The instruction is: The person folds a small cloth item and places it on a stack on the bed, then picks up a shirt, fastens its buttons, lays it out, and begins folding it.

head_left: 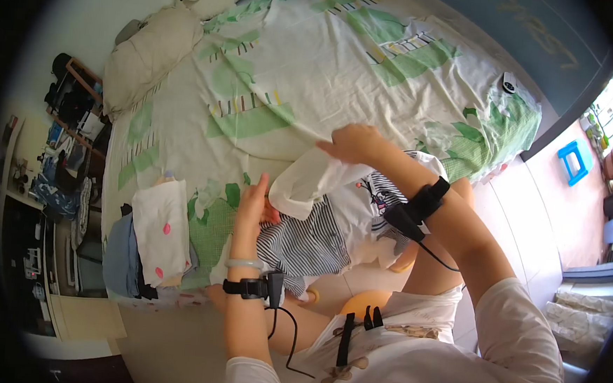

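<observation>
A shirt (303, 240) with dark-and-white stripes, white parts and a small printed figure lies across my lap and the bed's near edge. My right hand (355, 143) is closed on a white part of it, a sleeve by its look, and holds that cloth raised off the rest. At the other end of this white cloth is my left hand (255, 204), upright, with one digit stretched up and the others partly hidden beside the fabric. It touches or nearly touches the cloth; its grip looks loose.
A bed (254, 128) with a green-and-white sheet spreads ahead. Left of me lie a folded white garment with pink spots (158, 228) and blue-grey clothes (121, 257). A pillow (149, 59), a remote (509, 83), cluttered shelves (71, 142) and a blue stool (573, 163) stand farther off.
</observation>
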{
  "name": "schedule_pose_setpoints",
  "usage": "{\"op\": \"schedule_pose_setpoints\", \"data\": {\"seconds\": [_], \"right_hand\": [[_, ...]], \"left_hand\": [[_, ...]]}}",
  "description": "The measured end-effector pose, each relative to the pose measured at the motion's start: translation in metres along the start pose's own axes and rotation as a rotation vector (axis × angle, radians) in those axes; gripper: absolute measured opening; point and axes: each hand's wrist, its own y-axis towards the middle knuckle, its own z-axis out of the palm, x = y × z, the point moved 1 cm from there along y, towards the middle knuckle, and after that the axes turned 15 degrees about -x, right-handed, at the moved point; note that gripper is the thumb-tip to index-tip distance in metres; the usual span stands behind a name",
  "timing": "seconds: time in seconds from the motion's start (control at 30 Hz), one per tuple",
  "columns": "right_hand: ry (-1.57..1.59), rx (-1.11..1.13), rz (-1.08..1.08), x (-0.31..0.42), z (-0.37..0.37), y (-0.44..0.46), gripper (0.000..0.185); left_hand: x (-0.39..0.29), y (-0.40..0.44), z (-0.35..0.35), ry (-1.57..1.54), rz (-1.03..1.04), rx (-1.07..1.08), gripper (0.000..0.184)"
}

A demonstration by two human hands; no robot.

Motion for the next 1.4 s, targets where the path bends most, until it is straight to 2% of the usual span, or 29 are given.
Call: {"op": "schedule_pose_setpoints", "data": {"seconds": [0.1, 0.13, 0.17, 0.23, 0.27, 0.33, 0.37, 0.43, 0.47, 0.53, 0.6, 0.67, 0.73, 0.8, 0.87, 0.93, 1.07, 1.17, 1.23, 1.37, 1.4], "right_hand": [[0.007, -0.022, -0.086, -0.008, 0.008, -0.015, 0.045], [0.059, -0.060, -0.080, -0.012, 0.007, -0.021, 0.036], [0.056, -0.052, -0.084, -0.013, 0.003, -0.032, 0.036], [0.436, -0.050, 0.089, -0.018, -0.004, -0.054, 0.027], [0.431, -0.050, 0.096, -0.025, 0.000, -0.061, 0.027], [0.493, -0.387, -0.180, -0.034, 0.009, -0.074, 0.019], [0.494, -0.377, -0.173, -0.035, 0.014, -0.081, 0.019], [0.728, -0.454, -0.051, -0.039, 0.023, -0.091, 0.021], [0.730, -0.446, -0.043, -0.039, 0.026, -0.094, 0.021], [0.976, -0.275, 0.227, -0.042, 0.033, -0.098, 0.020], [1.042, -0.297, 0.202, -0.042, 0.036, -0.100, 0.020], [1.110, -0.324, 0.171, -0.040, 0.039, -0.100, 0.020], [1.112, -0.428, 0.125, -0.039, 0.042, -0.101, 0.019], [1.140, -0.384, 0.170, -0.041, 0.041, -0.103, 0.018], [1.169, -0.337, 0.211, -0.044, 0.041, -0.103, 0.018], [1.251, -0.224, 0.228, -0.047, 0.041, -0.103, 0.016], [1.230, -0.162, 0.191, -0.050, 0.032, -0.105, 0.015], [1.356, -0.054, 0.202, -0.053, 0.034, -0.102, 0.016], [1.681, 0.042, 0.256, -0.050, 0.038, -0.099, 0.018], [1.787, 0.043, 0.272, -0.049, 0.049, -0.097, 0.016], [1.676, -0.025, 0.288, -0.043, 0.044, -0.100, 0.014]], "left_hand": [[0.021, -0.007, 0.003, -0.098, -0.027, 0.023, 0.037], [0.029, -0.006, 0.003, -0.103, 0.107, -0.003, 0.034], [0.036, -0.008, 0.004, -0.107, 0.238, -0.026, 0.031], [0.038, -0.019, 0.007, -0.181, 0.245, -0.076, 0.025], [0.039, -0.025, 0.009, -0.339, 0.226, -0.079, 0.024], [0.052, -0.028, 0.009, -0.563, 0.207, -0.058, 0.022], [0.052, -0.033, 0.010, -0.560, 0.196, -0.059, 0.022], [0.053, -0.045, 0.012, -0.835, 0.158, -0.040, 0.019], [0.054, -0.048, 0.012, -0.897, 0.114, 0.003, 0.016], [0.058, -0.050, 0.014, -0.874, 0.124, 0.000, 0.016], [0.055, -0.056, 0.017, -0.852, 0.143, 0.002, 0.017], [0.050, -0.062, 0.018, -0.617, 0.333, -0.100, 0.019], [0.060, -0.057, 0.015, -0.530, 0.356, -0.106, 0.018], [0.061, -0.056, 0.014, -0.446, 0.379, -0.112, 0.018], [0.060, -0.055, 0.013, -0.686, 0.306, -0.065, 0.013], [0.058, -0.053, 0.010, -0.740, 0.253, -0.005, 0.013], [0.050, -0.056, 0.002, -0.846, 0.177, 0.112, 0.012], [0.052, -0.050, -0.004, -0.840, 0.188, 0.187, 0.019], [0.047, -0.050, -0.002, -0.828, 0.177, 0.199, 0.020], [0.053, -0.042, 0.007, -0.922, 0.151, 0.183, 0.025], [0.053, -0.041, 0.008, -0.920, 0.151, 0.183, 0.025]]}}
